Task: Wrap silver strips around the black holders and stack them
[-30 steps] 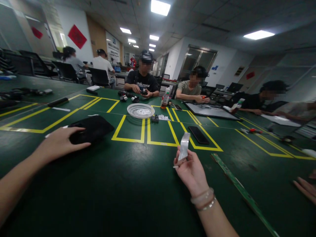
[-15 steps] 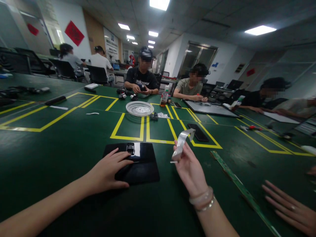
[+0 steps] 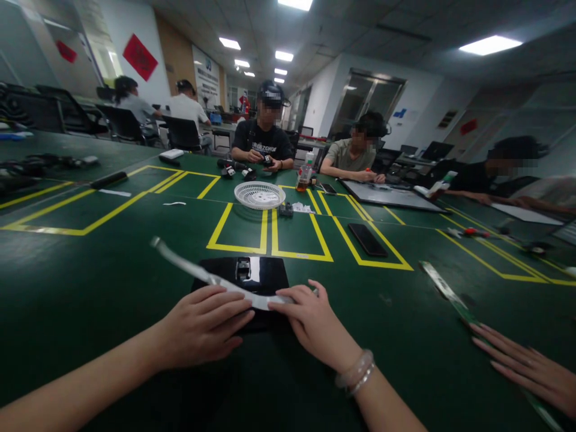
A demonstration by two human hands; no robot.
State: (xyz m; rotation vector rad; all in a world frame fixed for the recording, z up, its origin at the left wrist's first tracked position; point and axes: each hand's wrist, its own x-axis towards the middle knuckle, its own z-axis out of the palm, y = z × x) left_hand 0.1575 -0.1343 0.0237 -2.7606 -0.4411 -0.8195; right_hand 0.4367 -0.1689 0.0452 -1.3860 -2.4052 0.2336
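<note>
A silvery-white flat ribbon cable point(image 3: 260, 301) stretches across a black plate point(image 3: 274, 276) with a small square socket, its free end sticking up to the far left. My left hand point(image 3: 195, 327) grips the cable near its middle, fingers closed over it. Pinched on the cable's right part is my right hand point(image 3: 317, 327), which wears bracelets at the wrist. The front of the plate is hidden behind my hands.
At right, another person's hand point(image 3: 526, 366) rests on a long narrow green circuit board point(image 3: 443, 288). Beyond the plate are a white round basket point(image 3: 258, 197), a black phone point(image 3: 368, 240), a bottle point(image 3: 303, 177) and yellow tape outlines. Several people sit around the table.
The curled cable in my right hand has come left over the plate and straightened out. My left hand has gone from the plate onto the cable. The other person's hand has reached the circuit board.
</note>
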